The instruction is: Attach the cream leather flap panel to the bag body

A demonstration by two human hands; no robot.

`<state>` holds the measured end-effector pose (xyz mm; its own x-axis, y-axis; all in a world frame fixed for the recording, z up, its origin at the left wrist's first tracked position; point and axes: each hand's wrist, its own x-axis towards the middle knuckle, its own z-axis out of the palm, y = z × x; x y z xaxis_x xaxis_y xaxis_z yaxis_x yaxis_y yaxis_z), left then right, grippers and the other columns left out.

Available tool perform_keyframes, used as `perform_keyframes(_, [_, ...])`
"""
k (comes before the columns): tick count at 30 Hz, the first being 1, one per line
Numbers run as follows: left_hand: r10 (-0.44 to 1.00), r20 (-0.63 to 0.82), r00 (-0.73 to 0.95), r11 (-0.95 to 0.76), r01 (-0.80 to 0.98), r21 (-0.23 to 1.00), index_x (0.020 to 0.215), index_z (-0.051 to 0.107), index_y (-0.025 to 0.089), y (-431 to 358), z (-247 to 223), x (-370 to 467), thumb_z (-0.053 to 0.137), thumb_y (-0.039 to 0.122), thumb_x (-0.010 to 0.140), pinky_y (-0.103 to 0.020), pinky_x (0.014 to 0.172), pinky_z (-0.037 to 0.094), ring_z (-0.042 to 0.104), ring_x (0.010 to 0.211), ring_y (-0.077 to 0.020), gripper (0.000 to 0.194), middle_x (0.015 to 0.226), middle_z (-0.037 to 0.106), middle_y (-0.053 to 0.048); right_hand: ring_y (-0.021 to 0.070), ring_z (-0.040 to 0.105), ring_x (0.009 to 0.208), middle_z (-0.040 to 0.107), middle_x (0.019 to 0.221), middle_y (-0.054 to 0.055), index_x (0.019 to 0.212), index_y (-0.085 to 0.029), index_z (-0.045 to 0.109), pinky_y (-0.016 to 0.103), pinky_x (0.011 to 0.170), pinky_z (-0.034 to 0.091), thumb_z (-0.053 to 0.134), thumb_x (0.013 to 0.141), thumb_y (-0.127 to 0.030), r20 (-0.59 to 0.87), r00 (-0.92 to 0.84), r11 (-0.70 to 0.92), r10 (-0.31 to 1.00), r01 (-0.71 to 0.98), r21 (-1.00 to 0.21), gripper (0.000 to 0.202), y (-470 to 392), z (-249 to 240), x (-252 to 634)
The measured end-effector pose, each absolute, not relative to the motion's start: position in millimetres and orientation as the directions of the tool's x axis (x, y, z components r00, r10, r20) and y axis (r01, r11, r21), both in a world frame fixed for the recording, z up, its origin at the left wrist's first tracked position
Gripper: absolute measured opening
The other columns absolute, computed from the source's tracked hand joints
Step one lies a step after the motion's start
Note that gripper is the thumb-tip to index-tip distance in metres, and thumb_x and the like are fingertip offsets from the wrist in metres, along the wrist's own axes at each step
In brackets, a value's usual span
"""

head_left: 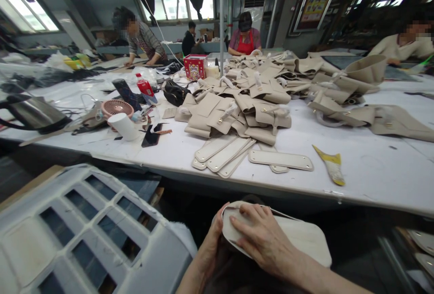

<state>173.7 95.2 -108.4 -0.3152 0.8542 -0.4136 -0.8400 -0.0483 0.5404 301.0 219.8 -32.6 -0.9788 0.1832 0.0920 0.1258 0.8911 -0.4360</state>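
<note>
We see the fingers [249,215] of the right hand [262,235] spread flat and pressed down on the rounded end of a long cream leather panel with a stitched edge [305,237], which lies low in the view, below the near rim of the table and close to the body. The left hand [213,235] comes up from beneath and clasps the same rounded end, thumb along its edge, so both hands are gripping this one piece. Just left of the hands stands a pale grey plastic crate with slotted openings [84,235].

Beyond them runs a wide white worktable [373,172]. Near its front edge lie several flat cream leather strips with rounded ends [237,154], some fanned together, one apart to the right. Beside that one lies a crumpled yellow and white wrapper [330,165]. Behind the strips rises a heap of beige leather bag parts [251,99]. Further left we see a white paper roll [124,126], a small pink fan [117,107] and a red box [195,67]. Other people work at the far tables
</note>
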Motion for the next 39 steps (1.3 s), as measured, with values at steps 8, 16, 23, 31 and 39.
perform_keyframes(8, [0.844,-0.397,-0.36,-0.019,-0.761,0.649,0.142,0.044,0.018,97.4,-92.5,172.7,0.074,0.041,0.078,-0.046,0.115,0.03,0.05,0.13,-0.0338,0.074,0.139,0.056,-0.014,0.0285,0.05,0.104,0.061,0.115,0.008,0.121,-0.025,0.058,0.049,0.09,0.037,0.056,0.093,-0.032,0.117,-0.974,0.887,0.193,0.122,-0.445,0.028,218.0,-36.7,299.6])
perform_keyframes(16, [0.75,-0.433,-0.5,0.067,-0.595,0.801,0.128,0.059,0.018,104.5,-99.6,177.6,0.071,0.038,0.073,-0.04,0.098,0.045,0.059,0.114,-0.0337,0.06,0.125,0.065,-0.011,0.0209,0.058,0.094,0.059,0.114,0.009,0.115,-0.02,0.058,0.035,0.08,0.049,0.043,0.094,-0.013,0.235,-0.931,0.835,0.281,0.115,-0.539,0.027,238.8,-46.1,304.2])
perform_keyframes(23, [0.749,-0.433,-0.502,0.151,-0.507,0.849,0.127,0.059,0.02,104.6,-96.6,176.2,0.06,0.032,0.08,-0.035,0.094,0.044,0.059,0.109,-0.0283,0.048,0.119,0.067,-0.008,0.0252,0.061,0.093,0.059,0.118,0.017,0.114,-0.008,0.058,0.035,0.072,0.054,0.047,0.085,-0.001,0.193,-0.979,0.989,0.069,0.043,-0.139,0.031,248.4,-41.9,285.5])
perform_keyframes(31, [0.721,-0.479,-0.5,0.211,-0.5,0.84,0.118,0.063,0.018,104.6,-97.3,173.7,0.063,0.038,0.076,-0.031,0.08,0.046,0.06,0.093,-0.025,0.046,0.102,0.069,-0.006,0.0177,0.056,0.068,0.057,0.083,0.007,0.081,-0.016,0.055,0.027,0.056,0.042,0.042,0.087,-0.004,0.331,-0.888,0.934,0.32,0.237,-0.268,0.019,260.6,-59.7,255.0])
perform_keyframes(39, [0.746,-0.433,-0.506,0.16,-0.496,0.854,0.111,0.065,0.017,107.1,-92.5,176.4,0.06,0.031,0.077,-0.032,0.082,0.047,0.059,0.095,-0.0247,0.037,0.103,0.067,-0.007,0.0173,0.058,0.083,0.061,0.092,0.008,0.094,-0.018,0.056,0.029,0.073,0.05,0.041,0.095,-0.012,0.438,-0.888,0.837,0.139,-0.131,-0.531,0.016,256.3,-25.7,284.2])
